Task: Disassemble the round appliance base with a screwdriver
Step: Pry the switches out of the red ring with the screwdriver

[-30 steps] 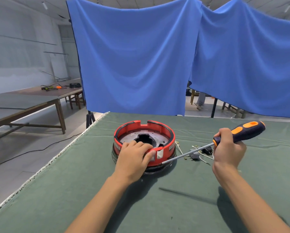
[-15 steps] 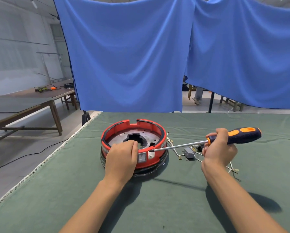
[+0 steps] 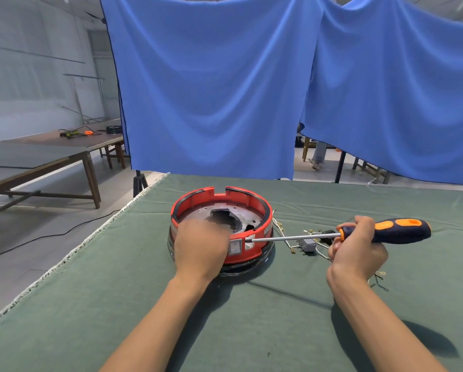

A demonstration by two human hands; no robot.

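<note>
Now | red round base (image 3: pixel 254 204), holed metal plate inside | left hand (image 3: pixel 200 247) grips rim | right hand (image 3: pixel 358 248) holds screwdriver (image 3: pixel 386 232)

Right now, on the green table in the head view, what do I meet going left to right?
Left hand → red base → screwdriver shaft → grey part with wires → right hand → orange-and-black handle.

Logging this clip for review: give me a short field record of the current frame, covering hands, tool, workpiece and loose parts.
workpiece: round red plastic appliance base, on green cloth-covered table
left hand: grips the base's near rim
right hand: grips the screwdriver
tool: orange-and-navy-handled screwdriver, shaft near level, tip at the base's side wall beside grey rocker switch
loose parts: small wires and connectors right of base
</note>
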